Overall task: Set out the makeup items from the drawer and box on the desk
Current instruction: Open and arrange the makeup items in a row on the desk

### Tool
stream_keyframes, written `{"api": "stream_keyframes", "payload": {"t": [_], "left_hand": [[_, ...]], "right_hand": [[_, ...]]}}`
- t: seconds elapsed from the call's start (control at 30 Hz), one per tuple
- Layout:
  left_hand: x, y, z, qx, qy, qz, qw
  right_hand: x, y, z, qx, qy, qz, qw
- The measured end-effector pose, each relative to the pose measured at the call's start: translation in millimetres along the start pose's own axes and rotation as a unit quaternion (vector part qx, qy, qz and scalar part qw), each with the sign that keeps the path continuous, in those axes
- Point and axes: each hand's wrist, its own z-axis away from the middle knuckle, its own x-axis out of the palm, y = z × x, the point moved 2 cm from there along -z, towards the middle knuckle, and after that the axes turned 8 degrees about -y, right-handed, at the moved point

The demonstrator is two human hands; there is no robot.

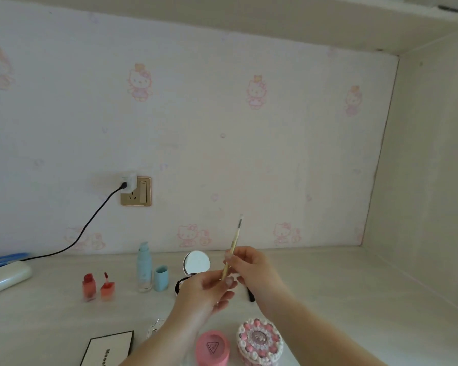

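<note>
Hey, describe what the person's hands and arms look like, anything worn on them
Both forearms are bare, with no sleeves in view. The left hand and right hand show no gloves, rings, watch or bracelet. The fingernails look pale and fairly long.

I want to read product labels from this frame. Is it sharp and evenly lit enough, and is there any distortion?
Head view: soft, even light, faint shadows. The two red lip tint bottles look smeared by blur; the palette box lettering is cut by the frame edge. Wide-angle bending curves the desk edges and wall lines.
</note>
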Motion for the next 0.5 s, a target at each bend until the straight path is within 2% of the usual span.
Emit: {"api": "stream_keyframes", "payload": {"t": [0.1, 0.23, 0.5], "left_hand": [[0.9, 0.3, 1.0, 0.021, 0.024, -0.064, 0.997], [3.7, -1.6, 2.0, 0.04, 0.037, -0.097, 0.994], [8.2, -3.1, 0.5, 0.041, 0.028, -0.078, 0.996]], "right_hand": [[-0.1, 1.6, 0.6, 0.003, 0.027, -0.01, 1.0], [-4.5, -0.2, 0.6, 0.002, 0.055, -0.024, 0.998], [-9.4, -7.6, -0.8, -0.002, 0.036, -0.012, 0.999]]}}
